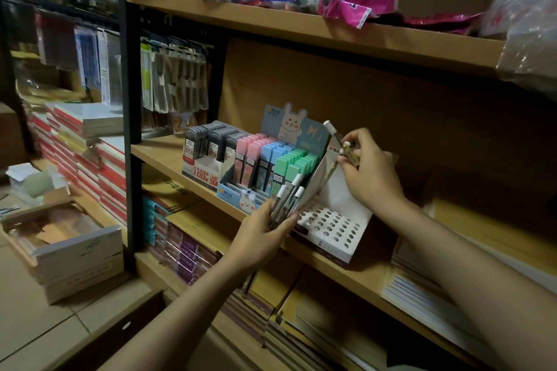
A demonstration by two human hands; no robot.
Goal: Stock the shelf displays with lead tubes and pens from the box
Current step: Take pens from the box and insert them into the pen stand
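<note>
My left hand (pixel 262 235) grips a bundle of white-capped pens (pixel 286 199) in front of the middle shelf. My right hand (pixel 369 173) pinches two pens (pixel 340 144) above a white pen display (pixel 334 226) with rows of round holes; the holes show no pens. To the left of it stands a rabbit-printed display (pixel 250 199) filled with pink, blue and green lead tubes (pixel 271 159). Further left, a white display (pixel 203 170) holds dark grey lead tubes (pixel 211 141).
The wooden middle shelf (pixel 162 156) carries the displays. The upper shelf (pixel 301 27) holds pink packets and wrapped pens. Stacked notebooks (pixel 78 153) and open boxes (pixel 60 238) sit at the left on the floor. Paper stacks (pixel 422 289) lie at the right.
</note>
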